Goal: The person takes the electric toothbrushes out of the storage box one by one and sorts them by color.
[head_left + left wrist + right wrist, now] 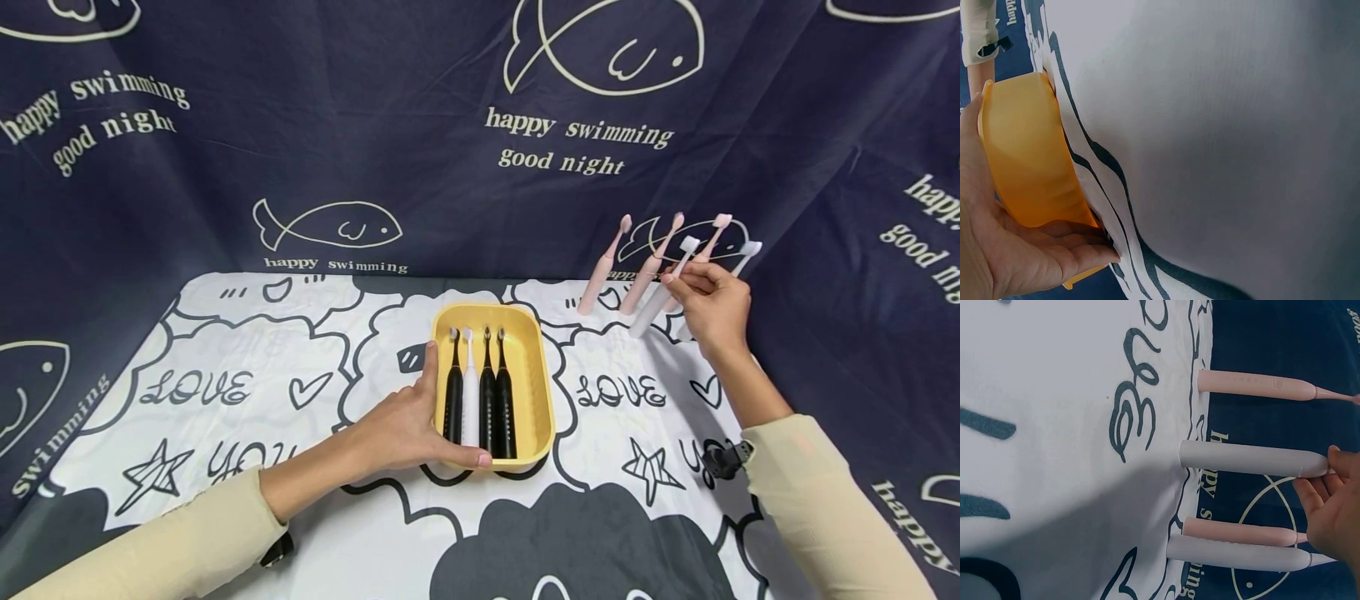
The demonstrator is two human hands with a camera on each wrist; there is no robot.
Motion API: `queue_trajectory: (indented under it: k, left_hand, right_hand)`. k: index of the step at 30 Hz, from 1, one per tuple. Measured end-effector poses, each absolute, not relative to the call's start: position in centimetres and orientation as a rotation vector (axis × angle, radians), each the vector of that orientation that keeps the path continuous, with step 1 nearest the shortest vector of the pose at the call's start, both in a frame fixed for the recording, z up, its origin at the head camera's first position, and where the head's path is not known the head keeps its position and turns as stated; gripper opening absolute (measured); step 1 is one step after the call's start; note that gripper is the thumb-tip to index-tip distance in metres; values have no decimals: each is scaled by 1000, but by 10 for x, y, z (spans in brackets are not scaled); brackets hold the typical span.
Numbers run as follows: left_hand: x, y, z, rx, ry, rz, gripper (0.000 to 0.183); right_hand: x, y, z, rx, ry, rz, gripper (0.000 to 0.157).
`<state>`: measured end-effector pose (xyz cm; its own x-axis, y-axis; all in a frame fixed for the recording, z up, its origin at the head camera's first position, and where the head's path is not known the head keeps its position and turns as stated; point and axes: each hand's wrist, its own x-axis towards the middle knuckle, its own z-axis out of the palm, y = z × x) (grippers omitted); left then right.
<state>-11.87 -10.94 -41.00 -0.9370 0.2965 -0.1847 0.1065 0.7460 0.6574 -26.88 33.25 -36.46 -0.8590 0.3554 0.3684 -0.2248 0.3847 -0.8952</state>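
As the left hand (397, 423) grips a tray (534, 383)—the right (716, 308) pinches a white toothbrush (1241, 458).

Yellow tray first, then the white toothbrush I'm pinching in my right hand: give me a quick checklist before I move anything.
1. Yellow tray steadied: ok, your left hand holds its left side and near edge.
2. Room inside: ok, a bare strip lies right of the row of four toothbrushes.
3. Grip on the white toothbrush: ok, your right hand pinches it near its neck.
4. Its base free of the cloth: cannot tell.
5. Pink toothbrushes standing: ok, all three are on end.
6. Right hand clear of the second white toothbrush: cannot tell, they overlap in the head view.
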Motion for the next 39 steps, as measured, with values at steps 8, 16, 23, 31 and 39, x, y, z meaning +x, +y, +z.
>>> queue_trajectory:
  k: [8,16,23,31,39]
  left_hand:
    - [-119,-109,-409,311,2658,987,181]
    - [-118,-109,-409,300,2648,992,181]
    - [-117,-109,-408,299,2649,989,180]
    - [-118,-109,-410,303,2652,989,179]
    - [-118,-109,-410,302,2656,988,180]
  right_hand:
    - [-269,334,-369,-120,-2167,1491,22]
    - [-268,336,-375,-147,-2169,1539,22]
    - [-266,335,-375,-174,-2172,1529,23]
    - [-261,337,-379,-195,-2170,1540,34]
    - [-256,339,-382,-209,-2174,1516,36]
